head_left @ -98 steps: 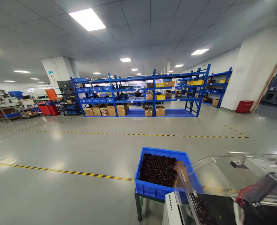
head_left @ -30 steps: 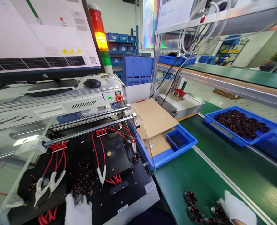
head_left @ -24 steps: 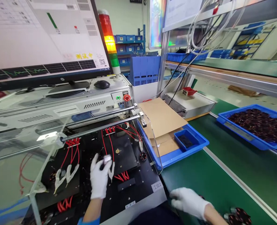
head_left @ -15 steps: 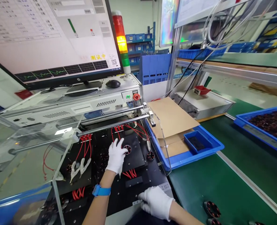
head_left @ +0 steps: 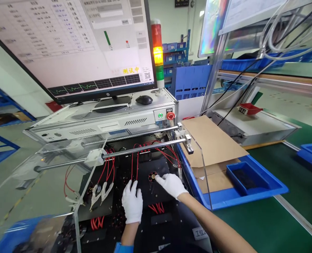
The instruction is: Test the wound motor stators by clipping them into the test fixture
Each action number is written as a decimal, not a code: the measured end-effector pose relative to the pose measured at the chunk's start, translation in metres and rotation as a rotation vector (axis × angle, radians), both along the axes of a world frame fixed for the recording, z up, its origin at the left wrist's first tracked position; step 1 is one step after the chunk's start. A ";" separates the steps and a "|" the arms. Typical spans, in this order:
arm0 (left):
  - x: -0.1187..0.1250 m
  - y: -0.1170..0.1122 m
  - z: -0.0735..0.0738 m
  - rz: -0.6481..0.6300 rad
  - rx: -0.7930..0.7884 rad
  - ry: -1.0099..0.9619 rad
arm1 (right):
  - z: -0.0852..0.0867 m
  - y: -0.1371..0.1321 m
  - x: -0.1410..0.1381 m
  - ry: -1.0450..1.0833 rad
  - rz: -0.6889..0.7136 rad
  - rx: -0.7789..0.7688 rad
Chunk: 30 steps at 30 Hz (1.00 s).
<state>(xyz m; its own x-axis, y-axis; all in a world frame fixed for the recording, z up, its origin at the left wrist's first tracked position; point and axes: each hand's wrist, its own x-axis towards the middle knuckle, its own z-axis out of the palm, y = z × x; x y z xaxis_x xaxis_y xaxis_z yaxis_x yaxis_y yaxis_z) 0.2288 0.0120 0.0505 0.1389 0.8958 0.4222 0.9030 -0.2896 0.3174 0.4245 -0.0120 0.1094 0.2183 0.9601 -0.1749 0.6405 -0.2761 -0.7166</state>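
Note:
Both hands wear white gloves and reach into a black test fixture (head_left: 161,214) under a clear cover. My left hand (head_left: 132,205) lies flat, fingers spread, on the fixture plate beside red test leads (head_left: 134,163). My right hand (head_left: 171,184) touches a small round copper-wound coil (head_left: 152,176) seated on the raised black block, fingertips pinched at its edge. White alligator clips (head_left: 101,192) on red wires hang to the left of my left hand.
A monitor (head_left: 74,45) showing test traces stands on the grey tester box (head_left: 105,123), with a signal tower (head_left: 158,52) lit amber. A blue bin (head_left: 250,195) with cardboard sits right of the fixture on the green belt (head_left: 272,225). The clear acrylic guard (head_left: 52,186) surrounds the fixture.
My right hand came up from the fixture's front edge to the coil on the block. My left hand drew back off the coil and lies flat lower left. The view shifted left.

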 end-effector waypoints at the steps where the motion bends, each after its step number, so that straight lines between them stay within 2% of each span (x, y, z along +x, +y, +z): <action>1: 0.001 0.004 0.001 -0.044 0.009 -0.040 | -0.007 0.007 -0.005 0.090 0.033 -0.080; 4: 0.009 0.015 0.007 -0.284 0.043 -0.072 | -0.033 0.017 -0.019 0.475 0.007 -0.216; 6: 0.017 0.021 0.010 -0.429 0.096 -0.037 | -0.046 0.013 -0.019 0.625 -0.083 -0.155; 8: 0.024 0.026 0.012 -0.512 0.148 -0.016 | -0.052 0.006 -0.008 0.642 -0.149 -0.039; 12: 0.031 0.030 0.012 -0.597 0.147 -0.119 | -0.047 0.001 0.029 0.421 -0.330 0.166; 15: 0.026 0.025 0.007 -0.577 0.125 -0.276 | -0.046 0.018 0.046 0.130 -0.501 0.266; 17: 0.018 0.020 0.004 -0.544 0.119 -0.329 | -0.050 0.038 0.050 -0.029 -0.552 0.264; 21: 0.007 0.011 -0.001 -0.493 0.130 -0.325 | -0.062 0.075 0.055 -0.146 -0.520 0.131; 24: 0.016 0.009 0.001 -0.516 0.178 -0.204 | -0.061 0.084 0.061 -0.141 -0.488 -0.006; 27: 0.033 0.009 0.008 -0.597 0.229 -0.085 | -0.047 0.076 0.062 -0.166 -0.458 0.081; 30: 0.044 0.010 0.013 -0.616 0.259 -0.111 | -0.025 0.055 0.053 -0.234 -0.326 0.156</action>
<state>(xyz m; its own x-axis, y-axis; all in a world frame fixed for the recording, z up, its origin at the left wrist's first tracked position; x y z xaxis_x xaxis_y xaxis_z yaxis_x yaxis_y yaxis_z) 0.2729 0.0222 0.0640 0.5352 0.5354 0.6534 0.5152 -0.8199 0.2498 0.4773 0.0429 0.0847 0.5308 0.8456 0.0569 0.6879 -0.3906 -0.6118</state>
